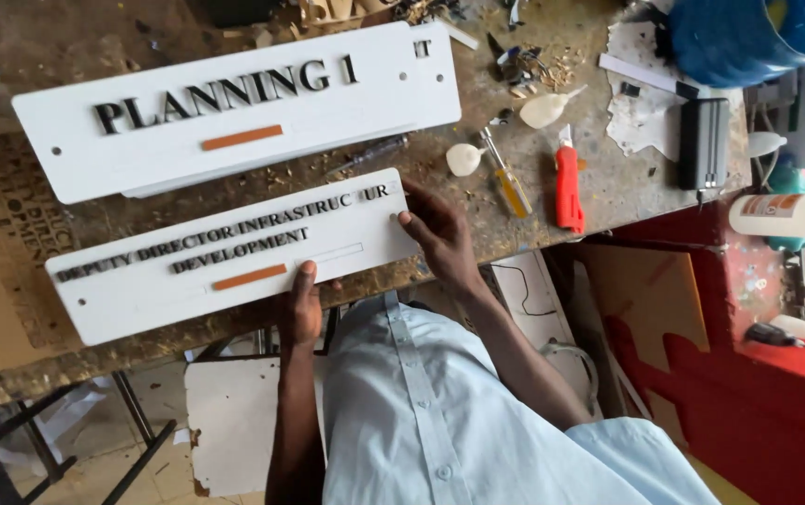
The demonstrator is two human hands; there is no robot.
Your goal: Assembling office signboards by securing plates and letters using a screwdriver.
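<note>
Scarred and glue-spotted, the workbench (608, 196) fills the upper half of my head view, with a second, larger white sign (234, 112) lying at upper left above the one being worked. From where I watch, the smaller white nameplate (234, 257) sits at centre left along the bench's near edge. The left hand (301, 304) presses flat on its lower rim, fingers together, gripping nothing. The right hand (435, 234) rests its fingertips on the plate's right end, beside a gap in the row of black letters; whether it pinches a loose letter I cannot tell. I judge the plate could slide off the edge if either hand lifts. A red utility knife (567, 187) and a yellow-handled screwdriver (507, 178) lie just right.
</note>
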